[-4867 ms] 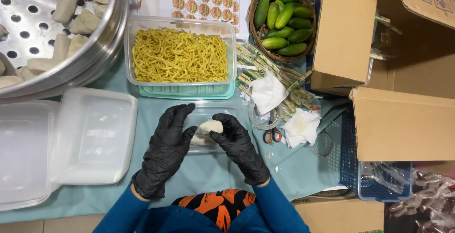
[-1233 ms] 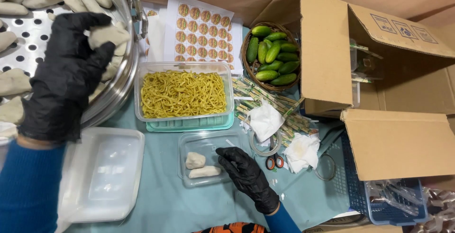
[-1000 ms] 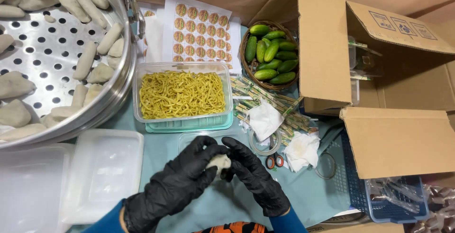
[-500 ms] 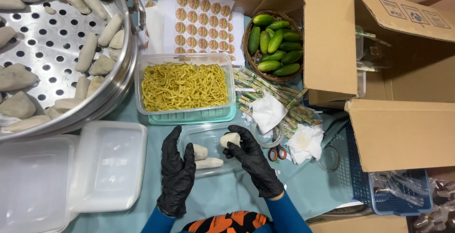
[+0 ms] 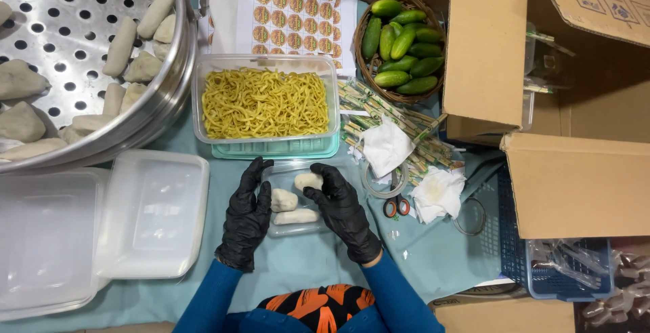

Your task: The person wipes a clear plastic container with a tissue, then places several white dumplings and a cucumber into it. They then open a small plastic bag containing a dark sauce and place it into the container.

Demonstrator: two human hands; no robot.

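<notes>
A small clear plastic box (image 5: 284,226) lies on the teal cloth in front of me. Three pale dough pieces lie in it: one at the top (image 5: 306,181), one at the left (image 5: 283,200), one long at the bottom (image 5: 295,217). My left hand (image 5: 247,216), in a black glove, rests flat against the box's left side. My right hand (image 5: 342,209), also gloved, cups the right side, with its fingertips touching the top piece.
A clear tub of yellow noodles (image 5: 266,103) stands just behind the box. A perforated steel steamer tray (image 5: 74,42) with several dough pieces is at far left. Empty clear containers (image 5: 149,214) lie left. A cucumber basket (image 5: 399,35), wrapped chopsticks (image 5: 379,113), scissors (image 5: 393,204) and cardboard boxes (image 5: 575,184) are right.
My left hand took a dough piece from the steamer and brought it to the small box. Both hands have set it in the box's top, and now rest at its sides.
</notes>
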